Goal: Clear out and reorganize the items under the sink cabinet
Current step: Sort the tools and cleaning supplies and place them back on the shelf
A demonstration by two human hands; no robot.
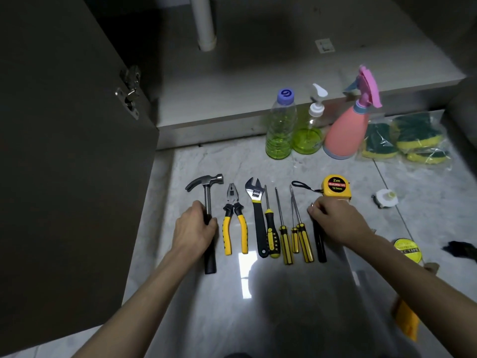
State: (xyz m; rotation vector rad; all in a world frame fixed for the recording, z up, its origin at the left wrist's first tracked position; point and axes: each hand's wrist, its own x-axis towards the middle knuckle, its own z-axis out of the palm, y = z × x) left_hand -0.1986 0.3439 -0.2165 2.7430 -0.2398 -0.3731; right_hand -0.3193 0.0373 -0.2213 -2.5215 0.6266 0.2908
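While left grip (197,226) holds hammer (206,192), right (333,220) perhaps pinching.

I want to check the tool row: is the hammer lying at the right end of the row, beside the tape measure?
No, the hammer lies at the left end, gripped by the left hand, while the tape measure is at the right end.

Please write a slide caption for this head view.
Left hand grips the hammer; tools lie in a row.
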